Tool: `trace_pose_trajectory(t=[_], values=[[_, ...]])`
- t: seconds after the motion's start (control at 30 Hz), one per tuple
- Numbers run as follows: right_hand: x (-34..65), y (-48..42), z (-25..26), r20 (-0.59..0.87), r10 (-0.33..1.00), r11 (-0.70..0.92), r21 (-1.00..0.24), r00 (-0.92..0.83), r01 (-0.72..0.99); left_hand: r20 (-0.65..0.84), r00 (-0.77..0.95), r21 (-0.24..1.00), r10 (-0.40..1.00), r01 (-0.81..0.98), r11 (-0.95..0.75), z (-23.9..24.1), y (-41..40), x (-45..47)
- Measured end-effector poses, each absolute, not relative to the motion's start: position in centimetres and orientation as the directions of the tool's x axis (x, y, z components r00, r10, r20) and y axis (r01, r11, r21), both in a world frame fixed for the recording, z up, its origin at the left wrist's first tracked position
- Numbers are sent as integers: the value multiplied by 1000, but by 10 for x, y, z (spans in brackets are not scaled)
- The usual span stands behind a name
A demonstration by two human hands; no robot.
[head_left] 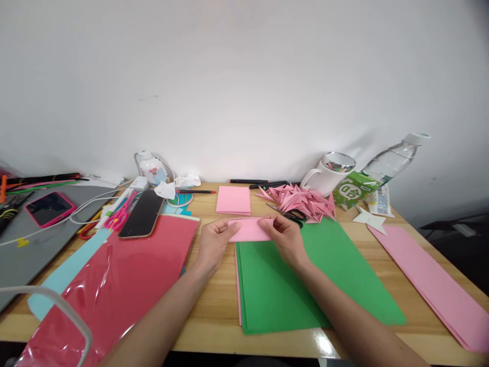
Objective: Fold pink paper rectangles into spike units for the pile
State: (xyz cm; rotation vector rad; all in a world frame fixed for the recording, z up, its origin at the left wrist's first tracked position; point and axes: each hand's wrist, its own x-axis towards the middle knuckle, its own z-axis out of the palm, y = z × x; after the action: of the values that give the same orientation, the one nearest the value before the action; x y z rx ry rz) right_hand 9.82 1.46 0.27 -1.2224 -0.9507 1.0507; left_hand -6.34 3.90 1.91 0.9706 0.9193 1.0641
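A pink paper strip (250,231) is held by both hands, over the far edge of the green sheets (282,300) and just nearer than a stack of pink squares (233,200). Its left end is pinched between thumb and fingers of the left hand (214,240); its right end is gripped likewise by the right hand (286,235), the fingers being closed down to the paper at both ends. Pointed pink pieces (301,201) are heaped in front of a white mug (321,179), whose top is seen to be silvery; its contents are not shown. A green carton (353,190) is placed beside the mug, contents hidden. Behind the carton, a clear bottle (391,162) is found capped; its fill cannot be determined. At the left, a small white bottle (151,168) is likewise capped, contents concealed. Red sheets (148,270) are enclosed in a glossy plastic sleeve (95,278), overlapped at its far end by a phone (142,214)
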Motion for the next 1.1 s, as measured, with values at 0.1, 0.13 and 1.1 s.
trace_pose_trajectory(t=[0.1, 0.13, 1.1], values=[[98, 15, 3, 17, 966, 45, -994, 259, -102, -129, 229, 942, 965, -275, 191, 19, 39, -63], [98, 15, 3, 22, 965, 49, -994, 260, -98, -129, 231, 941, 964, -279, 192, 19, 39, -63], [99, 15, 2, 70, 964, 100, -989, 257, -106, -142, 180, 938, 973, -289, 191, 21, 40, -62]])
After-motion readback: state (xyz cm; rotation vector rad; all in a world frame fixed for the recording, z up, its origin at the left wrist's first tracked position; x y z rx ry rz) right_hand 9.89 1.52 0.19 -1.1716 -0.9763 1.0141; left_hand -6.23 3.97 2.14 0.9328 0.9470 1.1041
